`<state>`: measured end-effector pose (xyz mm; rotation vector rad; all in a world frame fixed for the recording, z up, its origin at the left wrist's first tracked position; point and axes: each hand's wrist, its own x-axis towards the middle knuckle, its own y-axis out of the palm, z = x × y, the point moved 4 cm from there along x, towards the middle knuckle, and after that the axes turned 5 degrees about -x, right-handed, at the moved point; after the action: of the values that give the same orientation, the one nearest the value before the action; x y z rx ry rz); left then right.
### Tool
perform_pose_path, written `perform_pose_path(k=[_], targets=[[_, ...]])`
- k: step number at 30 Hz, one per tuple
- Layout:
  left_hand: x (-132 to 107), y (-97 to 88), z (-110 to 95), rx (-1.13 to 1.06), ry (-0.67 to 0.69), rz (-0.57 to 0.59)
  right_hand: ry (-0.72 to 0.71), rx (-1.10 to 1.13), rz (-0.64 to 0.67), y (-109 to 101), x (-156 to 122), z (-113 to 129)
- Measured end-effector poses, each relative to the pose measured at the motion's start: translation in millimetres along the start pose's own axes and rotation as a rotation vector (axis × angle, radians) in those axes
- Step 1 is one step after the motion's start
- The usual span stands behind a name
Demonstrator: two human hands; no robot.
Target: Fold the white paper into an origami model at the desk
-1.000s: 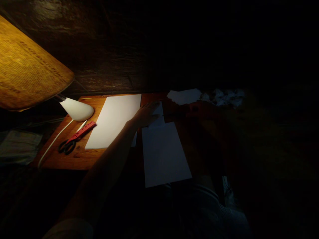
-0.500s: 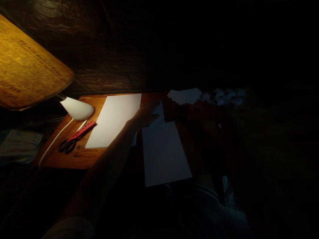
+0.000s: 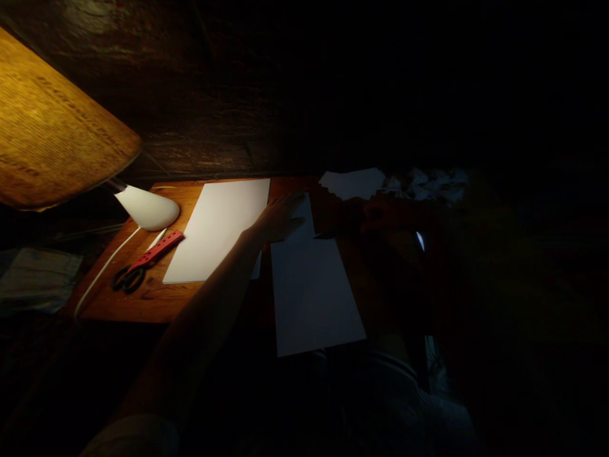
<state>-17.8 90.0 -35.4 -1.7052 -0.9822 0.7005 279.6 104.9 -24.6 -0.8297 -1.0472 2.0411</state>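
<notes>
While the L hand [image 3: 277, 216] lay flat on a small white pc [image 3: 305, 209] nr the top of the lg sheet [image 3: 318, 298], the R hand [image 3: 386, 216] was in shadow, grip impossible to tell. Lg sheet overhung the tbl [image 3: 157, 311] edge, R of the paper stack [image 3: 221, 219].

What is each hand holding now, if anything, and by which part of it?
The left hand lies spread on white paper near its far end, seemingly not gripping it. The right hand is too dark to tell.
</notes>
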Motion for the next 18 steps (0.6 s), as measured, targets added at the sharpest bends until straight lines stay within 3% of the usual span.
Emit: perform_pose_path(k=[11, 14, 18], targets=[[0, 2.4, 4, -0.026, 0.023, -0.020, -0.020, 0.037, 0.038, -10, -15, 18], [-1, 0.9, 1, -0.023, 0.000, -0.028, 0.044, 0.079, -0.139, -22, -21, 20], [-4, -3.2, -6, -0.027, -0.015, -0.056, 0.283, -0.030, -0.572, -31, -22, 12]])
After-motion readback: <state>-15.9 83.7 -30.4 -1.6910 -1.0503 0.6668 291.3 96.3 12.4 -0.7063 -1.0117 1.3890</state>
